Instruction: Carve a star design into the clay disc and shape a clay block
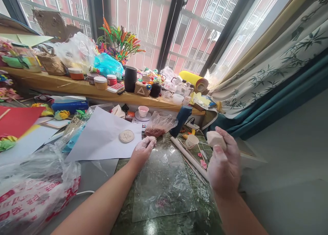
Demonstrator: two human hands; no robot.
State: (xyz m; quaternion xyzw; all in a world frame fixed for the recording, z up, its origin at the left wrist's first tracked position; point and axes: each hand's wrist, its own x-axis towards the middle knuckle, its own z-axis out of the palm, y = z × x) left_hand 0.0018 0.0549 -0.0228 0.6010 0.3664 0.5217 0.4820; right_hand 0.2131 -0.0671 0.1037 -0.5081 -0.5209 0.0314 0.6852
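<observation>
My right hand (224,163) is raised over the right side of the table, fingers closed round a pale lump of dough (214,138). My left hand (143,149) rests at the far edge of a clear plastic sheet (161,185), fingers curled and dusted white; what it holds, if anything, is hidden. The sheet lies on a dark green marbled tabletop (205,214). Just beyond the left hand lies a round wooden disc (126,136) on a white paper sheet (102,136). A plastic bag of reddish paste (159,125) stands behind the left hand.
A white rod (188,157) and a paper cup (191,141) lie right of the sheet. A crumpled red-printed plastic bag (36,190) sits at the near left. The window ledge (77,86) carries jars, baskets, a yellow roll and artificial flowers. A curtain (276,64) hangs at right.
</observation>
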